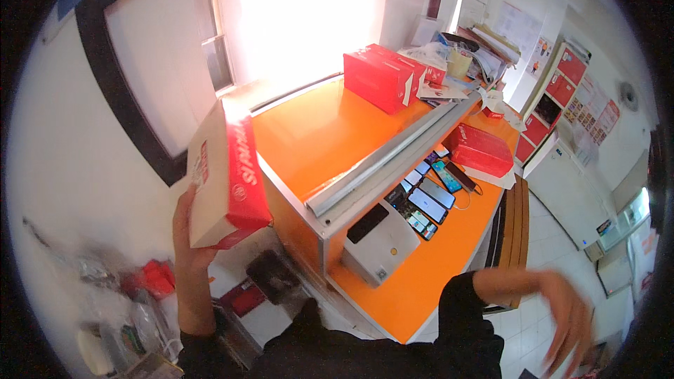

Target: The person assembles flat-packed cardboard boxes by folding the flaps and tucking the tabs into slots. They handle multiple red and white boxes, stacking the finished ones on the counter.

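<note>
My left hand is closed on a red and white cardboard box, held up beside the left end of the orange counter. The fingers are partly hidden behind the box, which stands tilted with its red side toward the counter. At the lower right, my right hand hangs away from the counter. Its fingers are stretched out and slightly blurred, and it holds nothing.
The orange counter has a raised metal-edged shelf, with red boxes at its back. Several phones, a white device and another red box lie lower down. Plastic bags crowd the lower left.
</note>
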{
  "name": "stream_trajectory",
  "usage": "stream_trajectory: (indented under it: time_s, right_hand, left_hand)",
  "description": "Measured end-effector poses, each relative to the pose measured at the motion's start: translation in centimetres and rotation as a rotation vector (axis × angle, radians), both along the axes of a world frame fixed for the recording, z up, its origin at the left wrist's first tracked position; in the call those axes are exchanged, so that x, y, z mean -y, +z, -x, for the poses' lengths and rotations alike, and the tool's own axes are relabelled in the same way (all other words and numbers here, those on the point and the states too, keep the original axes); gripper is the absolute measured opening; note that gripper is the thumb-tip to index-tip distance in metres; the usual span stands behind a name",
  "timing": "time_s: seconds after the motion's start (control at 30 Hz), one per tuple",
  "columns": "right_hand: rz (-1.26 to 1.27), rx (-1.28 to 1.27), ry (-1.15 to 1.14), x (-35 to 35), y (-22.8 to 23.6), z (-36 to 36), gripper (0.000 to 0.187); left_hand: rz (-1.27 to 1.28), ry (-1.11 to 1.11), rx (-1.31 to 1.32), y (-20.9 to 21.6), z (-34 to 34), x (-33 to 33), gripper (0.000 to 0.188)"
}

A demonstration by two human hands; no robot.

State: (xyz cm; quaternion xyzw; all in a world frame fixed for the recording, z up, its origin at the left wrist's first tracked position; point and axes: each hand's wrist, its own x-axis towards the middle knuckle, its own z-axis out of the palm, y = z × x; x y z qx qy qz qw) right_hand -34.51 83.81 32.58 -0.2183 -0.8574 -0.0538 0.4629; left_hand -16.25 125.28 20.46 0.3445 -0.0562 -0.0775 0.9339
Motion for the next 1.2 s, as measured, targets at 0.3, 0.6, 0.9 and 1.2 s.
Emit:
stream_trajectory:
  time_s: [0.3,0.6,0.9,1.2]
  right_hand:
    - [-0.174,-1.205,-1.854,9.9,-8.9,-38.0,0.097]
    - [-0.131,-0.352,-2.189,-4.5,-5.7,-38.5,0.066]
    - [-0.622,-0.958,-2.101,0.7,-4.7,-37.9,0.047]
    - [0.225,-1.465,-1.71,0.5,-6.7,-39.2,0.071]
  left_hand:
    - [0.099,-0.258,0.177,0.3,-14.7,4.9,0.042]
    - [0.061,-0.308,0.102,1.8,-23.9,6.8,0.04]
    - [0.075,-0.424,0.245,3.3,-27.9,10.0,0.052]
    - [0.194,-0.539,0.293,2.0,-33.2,15.2,0.055]
